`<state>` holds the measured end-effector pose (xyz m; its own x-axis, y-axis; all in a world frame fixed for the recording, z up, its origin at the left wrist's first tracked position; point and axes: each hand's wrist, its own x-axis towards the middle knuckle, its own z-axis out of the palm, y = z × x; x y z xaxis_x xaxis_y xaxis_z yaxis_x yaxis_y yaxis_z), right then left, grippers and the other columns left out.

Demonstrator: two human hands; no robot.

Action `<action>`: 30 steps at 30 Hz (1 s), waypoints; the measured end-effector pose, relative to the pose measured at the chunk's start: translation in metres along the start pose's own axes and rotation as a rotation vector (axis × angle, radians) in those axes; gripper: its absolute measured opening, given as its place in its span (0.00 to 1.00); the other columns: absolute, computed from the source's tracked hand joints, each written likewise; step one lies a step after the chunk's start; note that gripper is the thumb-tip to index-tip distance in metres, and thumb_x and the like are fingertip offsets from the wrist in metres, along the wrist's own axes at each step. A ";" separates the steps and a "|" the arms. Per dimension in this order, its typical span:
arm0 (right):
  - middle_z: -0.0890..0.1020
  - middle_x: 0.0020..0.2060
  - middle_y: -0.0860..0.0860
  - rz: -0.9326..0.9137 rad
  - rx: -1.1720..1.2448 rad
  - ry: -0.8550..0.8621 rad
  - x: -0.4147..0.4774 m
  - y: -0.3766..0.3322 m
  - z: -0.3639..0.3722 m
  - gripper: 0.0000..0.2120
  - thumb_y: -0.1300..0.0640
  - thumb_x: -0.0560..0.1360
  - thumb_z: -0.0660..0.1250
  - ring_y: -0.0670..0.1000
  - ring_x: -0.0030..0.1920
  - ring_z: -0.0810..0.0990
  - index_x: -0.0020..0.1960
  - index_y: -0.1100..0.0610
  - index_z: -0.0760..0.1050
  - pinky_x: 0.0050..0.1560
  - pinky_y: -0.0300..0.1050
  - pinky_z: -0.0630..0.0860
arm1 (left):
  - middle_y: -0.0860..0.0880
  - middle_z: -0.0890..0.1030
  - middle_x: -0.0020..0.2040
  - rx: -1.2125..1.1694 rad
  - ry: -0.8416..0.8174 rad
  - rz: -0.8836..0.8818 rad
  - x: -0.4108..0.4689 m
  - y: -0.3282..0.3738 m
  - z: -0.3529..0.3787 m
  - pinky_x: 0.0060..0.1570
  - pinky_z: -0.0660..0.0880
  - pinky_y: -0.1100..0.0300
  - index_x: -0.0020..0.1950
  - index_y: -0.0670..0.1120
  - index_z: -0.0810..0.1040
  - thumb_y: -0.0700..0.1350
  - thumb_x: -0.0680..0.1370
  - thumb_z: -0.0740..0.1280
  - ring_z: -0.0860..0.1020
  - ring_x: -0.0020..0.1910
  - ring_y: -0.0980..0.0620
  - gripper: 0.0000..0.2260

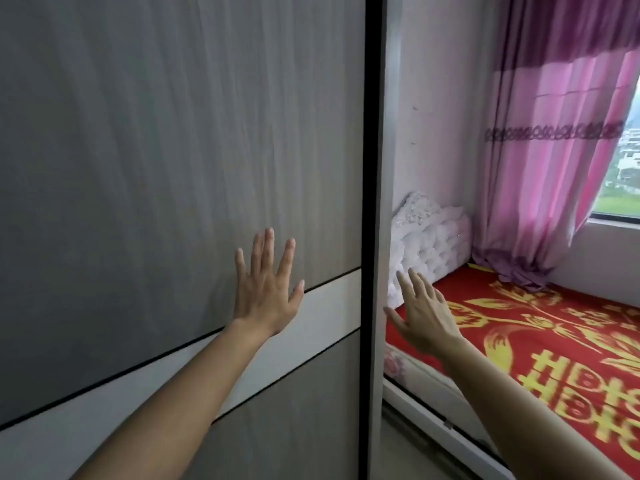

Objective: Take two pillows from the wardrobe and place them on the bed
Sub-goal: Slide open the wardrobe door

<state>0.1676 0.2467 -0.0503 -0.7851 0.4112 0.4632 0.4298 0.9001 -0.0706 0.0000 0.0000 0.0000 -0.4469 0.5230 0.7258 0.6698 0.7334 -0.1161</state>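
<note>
From the head view, my left hand (266,289) lies flat on the grey wardrobe door (173,150), fingers spread and holding nothing, just above the pale band (329,299) that crosses the panel. I judge the palm is there for friction: I see no handle, so a flat press looks like the way to slide the panel sideways. My right hand (420,313) is also spread and empty, reaching toward the door's right edge, by the dark vertical frame strip (372,168). I cannot tell whether its fingertips touch that edge or hover just beside it. Placed there, it could catch the edge and help push.

The pillows are not in view. By my guess they sit behind this closed door, so the task is at its very start.

The bed (519,341), with its red and gold cover, runs close alongside the wardrobe, the white tufted headboard (433,244) near the wardrobe's corner. The gap between bed and wardrobe looks narrow, so the room for standing and turning is tight. The mattress itself is bare and open beneath the pink curtain (540,168), with plenty of space to set pillows down.
</note>
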 end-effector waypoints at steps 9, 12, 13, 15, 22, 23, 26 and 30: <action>0.63 0.77 0.56 0.024 0.493 0.068 0.137 -0.021 0.052 0.29 0.50 0.83 0.57 0.56 0.75 0.65 0.81 0.53 0.50 0.69 0.50 0.67 | 0.37 0.49 0.79 0.353 0.213 0.105 0.076 -0.024 0.088 0.70 0.37 0.30 0.79 0.47 0.53 0.59 0.80 0.56 0.47 0.78 0.38 0.32; 0.56 0.80 0.53 0.069 0.652 0.122 0.170 -0.035 0.078 0.32 0.42 0.83 0.54 0.52 0.79 0.56 0.81 0.53 0.47 0.75 0.50 0.57 | 0.38 0.50 0.79 0.384 0.268 0.104 0.079 -0.023 0.093 0.70 0.39 0.30 0.80 0.47 0.52 0.59 0.81 0.53 0.49 0.78 0.38 0.30; 0.54 0.80 0.53 0.107 0.680 0.164 0.179 -0.041 0.086 0.33 0.40 0.82 0.54 0.53 0.79 0.53 0.81 0.53 0.47 0.76 0.52 0.56 | 0.39 0.50 0.79 0.386 0.281 0.100 0.079 -0.022 0.092 0.71 0.39 0.30 0.80 0.47 0.52 0.59 0.81 0.53 0.50 0.78 0.38 0.30; 0.55 0.79 0.55 0.206 0.740 0.286 0.193 -0.054 0.100 0.34 0.40 0.82 0.54 0.56 0.79 0.52 0.81 0.54 0.49 0.77 0.55 0.54 | 0.39 0.51 0.79 0.388 0.298 0.091 0.078 -0.021 0.092 0.71 0.39 0.31 0.79 0.48 0.53 0.59 0.81 0.54 0.51 0.78 0.39 0.30; 0.57 0.78 0.58 0.339 1.062 0.356 0.203 -0.065 0.124 0.37 0.37 0.79 0.59 0.58 0.77 0.57 0.81 0.50 0.48 0.77 0.56 0.55 | 0.41 0.56 0.78 0.456 0.330 0.072 0.080 -0.018 0.092 0.71 0.44 0.31 0.78 0.50 0.59 0.59 0.79 0.58 0.53 0.77 0.40 0.29; 0.57 0.78 0.58 0.365 1.096 0.319 0.203 -0.062 0.126 0.40 0.34 0.78 0.59 0.57 0.78 0.56 0.81 0.51 0.47 0.78 0.56 0.54 | 0.41 0.56 0.78 0.459 0.334 0.066 0.081 -0.018 0.092 0.71 0.45 0.31 0.78 0.50 0.60 0.59 0.79 0.59 0.54 0.76 0.40 0.29; 0.57 0.79 0.57 0.389 1.134 0.266 0.200 -0.056 0.125 0.43 0.32 0.76 0.60 0.55 0.79 0.54 0.81 0.54 0.48 0.78 0.53 0.54 | 0.41 0.56 0.78 0.463 0.333 0.039 0.081 -0.015 0.091 0.71 0.48 0.31 0.78 0.51 0.60 0.60 0.79 0.59 0.54 0.77 0.40 0.29; 0.61 0.77 0.55 0.355 1.158 0.278 0.196 -0.048 0.124 0.38 0.40 0.78 0.63 0.53 0.78 0.58 0.80 0.55 0.52 0.72 0.42 0.54 | 0.42 0.56 0.78 0.479 0.299 -0.016 0.077 -0.015 0.094 0.72 0.46 0.31 0.78 0.52 0.59 0.61 0.79 0.58 0.46 0.78 0.44 0.29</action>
<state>-0.0628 0.3020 -0.0658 -0.5243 0.7405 0.4204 -0.1583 0.4003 -0.9026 -0.1000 0.0695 -0.0060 -0.2207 0.4153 0.8825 0.2892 0.8920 -0.3474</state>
